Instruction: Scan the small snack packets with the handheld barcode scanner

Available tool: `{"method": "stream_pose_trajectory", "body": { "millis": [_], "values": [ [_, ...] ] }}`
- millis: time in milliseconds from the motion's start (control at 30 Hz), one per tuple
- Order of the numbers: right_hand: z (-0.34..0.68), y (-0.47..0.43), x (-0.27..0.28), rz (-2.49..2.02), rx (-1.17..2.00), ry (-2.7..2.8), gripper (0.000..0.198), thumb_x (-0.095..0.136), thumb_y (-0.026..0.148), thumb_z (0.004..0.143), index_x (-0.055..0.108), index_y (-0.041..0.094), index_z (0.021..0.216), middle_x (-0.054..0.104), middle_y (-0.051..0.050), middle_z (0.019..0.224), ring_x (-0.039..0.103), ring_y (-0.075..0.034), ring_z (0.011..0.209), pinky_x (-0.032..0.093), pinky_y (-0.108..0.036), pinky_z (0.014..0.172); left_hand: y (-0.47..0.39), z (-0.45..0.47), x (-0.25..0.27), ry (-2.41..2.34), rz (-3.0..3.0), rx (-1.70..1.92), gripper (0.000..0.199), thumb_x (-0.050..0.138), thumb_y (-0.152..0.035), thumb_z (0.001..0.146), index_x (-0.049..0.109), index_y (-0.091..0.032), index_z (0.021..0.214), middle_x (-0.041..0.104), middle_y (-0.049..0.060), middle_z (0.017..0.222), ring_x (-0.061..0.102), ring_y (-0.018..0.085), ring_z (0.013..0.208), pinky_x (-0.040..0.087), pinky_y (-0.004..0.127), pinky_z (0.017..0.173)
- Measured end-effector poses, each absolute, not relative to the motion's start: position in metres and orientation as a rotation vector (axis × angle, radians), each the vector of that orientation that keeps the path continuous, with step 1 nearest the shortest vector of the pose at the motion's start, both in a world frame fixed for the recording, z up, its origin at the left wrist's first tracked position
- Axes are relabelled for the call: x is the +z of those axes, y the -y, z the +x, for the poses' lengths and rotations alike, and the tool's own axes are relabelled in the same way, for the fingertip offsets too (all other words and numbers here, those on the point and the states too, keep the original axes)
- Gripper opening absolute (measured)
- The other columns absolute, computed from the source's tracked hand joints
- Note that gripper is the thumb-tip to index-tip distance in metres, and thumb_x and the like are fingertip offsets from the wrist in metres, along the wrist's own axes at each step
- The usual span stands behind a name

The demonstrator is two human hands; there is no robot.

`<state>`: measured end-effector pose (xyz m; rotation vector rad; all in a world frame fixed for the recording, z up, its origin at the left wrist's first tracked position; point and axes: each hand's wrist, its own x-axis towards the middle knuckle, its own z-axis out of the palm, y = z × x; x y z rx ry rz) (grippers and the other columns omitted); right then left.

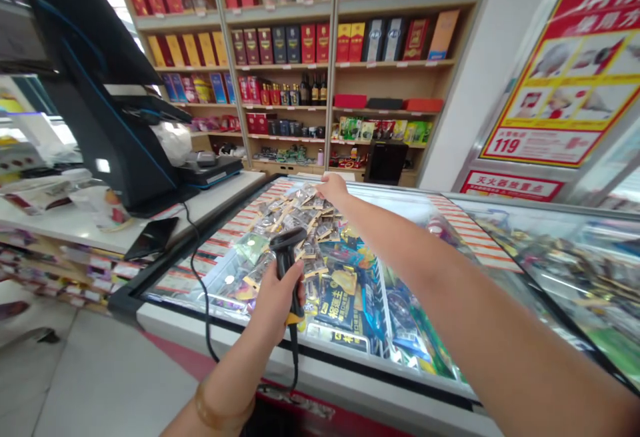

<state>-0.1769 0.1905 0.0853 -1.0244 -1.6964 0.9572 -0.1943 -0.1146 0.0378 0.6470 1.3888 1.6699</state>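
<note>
My left hand [280,297] is wrapped round the handle of a black barcode scanner [289,243], held upright above the glass-topped freezer [175,317]. Its black cable [294,357] hangs below the grip. A heap of small clear packets [295,213] with tan edges lies on the freezer top, just beyond the scanner. Stretched across to the far edge of this heap is my right hand [333,190], its fingers bent down at the packets. What those fingertips pinch is too small to make out.
On the left counter stand a black checkout terminal [110,103] and a dark phone [153,235]. A cable [203,290] drapes over the freezer's left edge. Frozen packs [340,303] show under the glass. Shelves of boxes [280,43] line the back; a second freezer [560,257] adjoins on the right.
</note>
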Motion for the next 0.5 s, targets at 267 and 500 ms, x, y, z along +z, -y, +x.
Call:
{"method": "stream_pose_trajectory", "body": {
  "millis": [267,500],
  "values": [
    [-0.04,-0.176,0.056,-1.124,0.837,1.705,0.014,0.069,0.02,0.08,0.07,0.02,0.094,0.073,-0.006,0.095,0.073,-0.017,0.068,0.059,-0.029,0.062,0.087,-0.14,0.043,-1.277,0.731,1.557,0.047,0.079,-0.049,0.066,0.047,-0.021,0.086,0.052,-0.009,0.054,0.046,0.008,0.04,0.037,0.02,0.04],
    [0.177,-0.14,0.013,-1.526,0.428,1.678,0.012,0.062,0.02,0.082,0.074,0.02,0.086,0.077,-0.006,0.095,0.071,-0.024,0.095,0.054,-0.037,0.09,0.051,-0.049,0.039,-1.152,0.869,1.377,0.043,0.078,-0.045,0.068,0.048,-0.021,0.087,0.053,-0.008,0.06,0.047,0.007,0.041,0.038,0.021,0.04]
  ]
}}
